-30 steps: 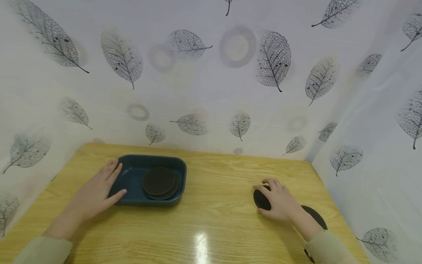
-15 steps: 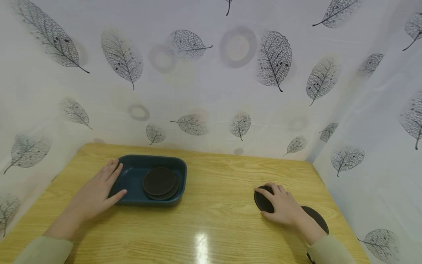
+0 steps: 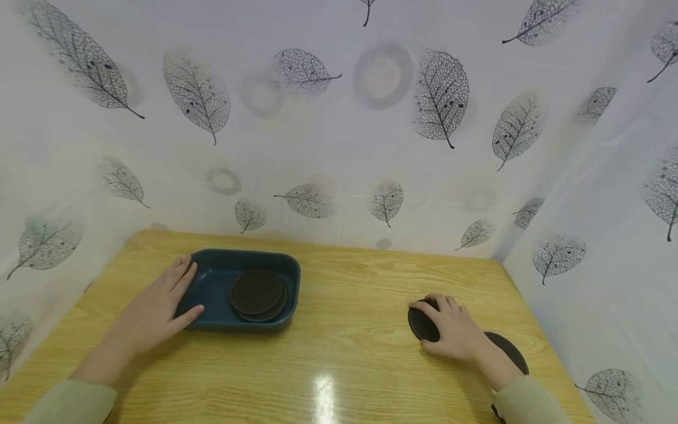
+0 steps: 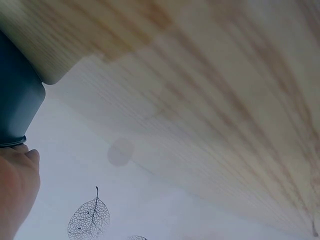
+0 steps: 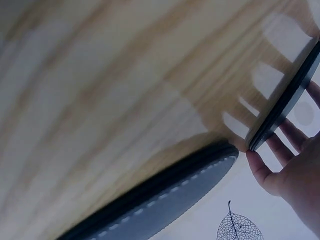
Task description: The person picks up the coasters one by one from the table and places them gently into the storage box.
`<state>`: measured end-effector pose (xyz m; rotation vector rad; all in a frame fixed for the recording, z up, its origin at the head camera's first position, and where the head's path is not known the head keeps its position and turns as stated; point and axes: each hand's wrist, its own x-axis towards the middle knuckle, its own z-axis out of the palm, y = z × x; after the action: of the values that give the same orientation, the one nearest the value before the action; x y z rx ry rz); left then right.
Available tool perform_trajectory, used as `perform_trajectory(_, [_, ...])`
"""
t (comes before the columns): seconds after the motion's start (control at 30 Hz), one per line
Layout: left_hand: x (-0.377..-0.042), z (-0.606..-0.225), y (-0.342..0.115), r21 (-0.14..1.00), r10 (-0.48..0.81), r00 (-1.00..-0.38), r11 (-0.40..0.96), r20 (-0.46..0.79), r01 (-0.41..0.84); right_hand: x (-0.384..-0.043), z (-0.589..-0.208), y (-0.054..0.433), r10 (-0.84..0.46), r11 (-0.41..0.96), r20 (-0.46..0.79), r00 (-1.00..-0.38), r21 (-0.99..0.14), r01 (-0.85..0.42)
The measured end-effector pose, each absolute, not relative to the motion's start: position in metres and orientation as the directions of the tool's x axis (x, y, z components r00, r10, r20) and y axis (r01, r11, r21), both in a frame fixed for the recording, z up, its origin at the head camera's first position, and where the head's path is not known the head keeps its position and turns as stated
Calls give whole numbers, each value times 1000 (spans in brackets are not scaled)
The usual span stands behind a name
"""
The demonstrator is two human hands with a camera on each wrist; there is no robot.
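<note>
My left hand (image 3: 153,303) rests on the left end of a dark blue rectangular tray (image 3: 212,324), its fingers fairly straight along the rim. Two round black coasters (image 3: 256,291) lie stacked, slightly offset, in the tray's right half. On the right of the table my right hand (image 3: 450,330) grips another black coaster (image 3: 422,323) by its edge, thumb on the near side and fingers on the far side. In the right wrist view, fingertips touch the rim of that coaster (image 5: 285,100). A further, stitched coaster (image 5: 165,200) lies closer to that wrist.
Under the right forearm a black coaster (image 3: 509,352) is partly hidden. Another dark edge (image 3: 497,412) shows beside the right sleeve. The wood-grain table (image 3: 344,306) meets a leaf-patterned sheet (image 3: 328,147) at the back and sides.
Over the second, my right hand has shifted slightly right and its grip on the coaster has changed a little. The left hand and the tray stay put.
</note>
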<state>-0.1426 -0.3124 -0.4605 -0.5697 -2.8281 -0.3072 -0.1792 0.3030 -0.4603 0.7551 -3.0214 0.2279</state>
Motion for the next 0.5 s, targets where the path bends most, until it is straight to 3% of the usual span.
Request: perform_trajectory(0.5, [-143,-462,-313,157,348,-898,904,271,398,-182,-458,302,-447,878,38,-893,-174,-447])
